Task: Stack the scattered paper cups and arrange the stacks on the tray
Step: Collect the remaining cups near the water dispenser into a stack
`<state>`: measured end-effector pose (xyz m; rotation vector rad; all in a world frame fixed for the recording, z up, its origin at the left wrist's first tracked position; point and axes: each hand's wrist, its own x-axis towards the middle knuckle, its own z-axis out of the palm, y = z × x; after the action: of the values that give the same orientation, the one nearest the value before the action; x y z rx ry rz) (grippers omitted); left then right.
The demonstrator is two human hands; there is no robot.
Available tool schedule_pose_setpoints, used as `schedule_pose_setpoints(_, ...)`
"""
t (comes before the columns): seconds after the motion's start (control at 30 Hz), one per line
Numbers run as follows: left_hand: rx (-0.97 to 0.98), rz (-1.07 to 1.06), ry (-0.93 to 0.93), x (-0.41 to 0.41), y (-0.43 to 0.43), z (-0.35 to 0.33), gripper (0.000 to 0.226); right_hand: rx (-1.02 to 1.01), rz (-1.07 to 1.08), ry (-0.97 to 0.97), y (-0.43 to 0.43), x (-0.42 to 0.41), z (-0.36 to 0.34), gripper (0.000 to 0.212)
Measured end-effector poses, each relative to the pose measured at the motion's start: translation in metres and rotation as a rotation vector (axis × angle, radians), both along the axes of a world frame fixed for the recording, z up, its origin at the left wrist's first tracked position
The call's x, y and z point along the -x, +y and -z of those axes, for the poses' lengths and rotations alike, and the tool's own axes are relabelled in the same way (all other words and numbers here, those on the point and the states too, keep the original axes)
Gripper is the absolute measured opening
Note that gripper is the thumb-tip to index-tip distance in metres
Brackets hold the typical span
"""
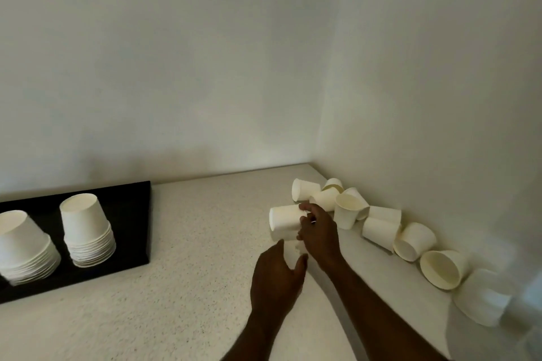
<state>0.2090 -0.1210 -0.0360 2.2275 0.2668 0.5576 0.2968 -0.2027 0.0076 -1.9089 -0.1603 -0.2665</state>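
One smooth, tapered paper cup (286,221) lies sideways just above the speckled bench (190,243), gripped by the right hand (319,233). The left hand (275,275) curves wide just beneath; its hold is unclear. Loose cups (413,240) lie tumbled along the wall (410,126). Two upturned stacks (88,231) stand on the flat black tray (132,214).

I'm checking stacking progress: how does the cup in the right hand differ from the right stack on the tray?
The cup lies on its side, base pointing left; the stack stands upside down. The cup is gripped by the right hand; the stack rests untouched on the tray. Both are plain white paper.
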Motion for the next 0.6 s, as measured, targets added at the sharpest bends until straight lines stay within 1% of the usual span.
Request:
schedule_pose_setpoints(0.07, 0.357, 0.063, -0.039, 0.005, 0.005, -0.009, 0.057, 0.003, -0.017, -0.046, 0.004, 0.024, -0.005, 0.031)
schedule_pose_setpoints(0.17, 0.992, 0.141, -0.121, 0.012, 0.021, -0.021, 0.048, 0.038, -0.057, -0.113, 0.012, 0.056, -0.013, 0.039)
schedule_pose_setpoints(0.2, 1.180, 0.160, -0.158, 0.012, 0.026, -0.023, 0.049, 0.056, -0.082, -0.137, 0.016, 0.064, -0.015, 0.041)
schedule_pose_setpoints(0.23, 1.326, 0.183, -0.200, 0.012, 0.030, -0.026, 0.052, 0.071, -0.118, -0.162, 0.020, 0.071, -0.018, 0.042)
schedule_pose_setpoints(0.27, 1.431, 0.199, -0.232, 0.012, 0.032, -0.030, 0.055, 0.080, -0.167, -0.187, 0.025, 0.077, -0.019, 0.042)
schedule_pose_setpoints(0.37, 1.618, 0.202, -0.250, 0.009, 0.034, -0.044, 0.064, 0.073, -0.308, -0.253, 0.037, 0.088, -0.020, 0.040)
schedule_pose_setpoints(0.43, 1.687, 0.191, -0.268, 0.007, 0.035, -0.049, 0.063, 0.033, -0.298, -0.254, 0.040, 0.084, -0.020, 0.038)
schedule_pose_setpoints(0.47, 1.702, 0.164, -0.279, 0.007, 0.037, -0.048, 0.063, 0.003, -0.236, -0.246, 0.037, 0.077, -0.020, 0.037)
schedule_pose_setpoints(0.53, 1.673, 0.088, -0.260, 0.006, 0.041, -0.041, 0.065, 0.006, 0.012, -0.246, 0.024, 0.053, -0.021, 0.035)
schedule_pose_setpoints(0.57, 1.642, 0.051, -0.239, 0.006, 0.042, -0.035, 0.066, 0.074, 0.143, -0.243, 0.013, 0.038, -0.022, 0.035)
schedule_pose_setpoints(0.6, 1.619, 0.021, -0.223, 0.007, 0.043, -0.031, 0.068, 0.204, 0.250, -0.227, 0.000, 0.023, -0.022, 0.036)
